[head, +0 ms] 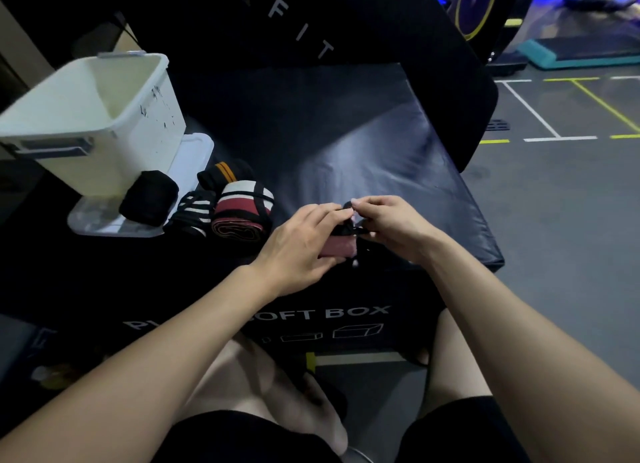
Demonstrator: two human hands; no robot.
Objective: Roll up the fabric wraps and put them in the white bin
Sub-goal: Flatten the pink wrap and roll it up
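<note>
**Rolling a fabric wrap on a padded gym box**

At the centre of the head view, both hands meet over a partly rolled wrap (pixel 337 246), red and black, held just above the near edge of the padded box (pixel 363 123). Left hand (pixel 299 246): fingers curled round the roll, apparently to keep the wound layers from springing loose. Right hand (pixel 391 225): thumb and fingertips pinching a dark strap end (pixel 347 205) at the top of the roll, probably to secure or tighten it; the exact fastening cannot be made out.

At 9 to 10 o'clock from the hands lie the finished rolls, grouped close together: a red, white and black roll (pixel 242 208), a black-and-white striped roll (pixel 192 213), a black roll with an orange stripe (pixel 221 175) and a plain black roll (pixel 149 197). They sit just beside the white bin (pixel 114 123), which stands at 10 o'clock on its lid (pixel 197 150), open side up. None can be seen inside it, so the rolls seem staged for loading afterwards.

Surface: a black, slightly glossy soft box, printed "SOFT BOX" on its front face. Room: a dim gym, with grey floor marked in white and yellow lines (pixel 561 116) at 2 o'clock and a teal step platform (pixel 581 55) at 1 o'clock. The person's knees show at 6 o'clock.
</note>
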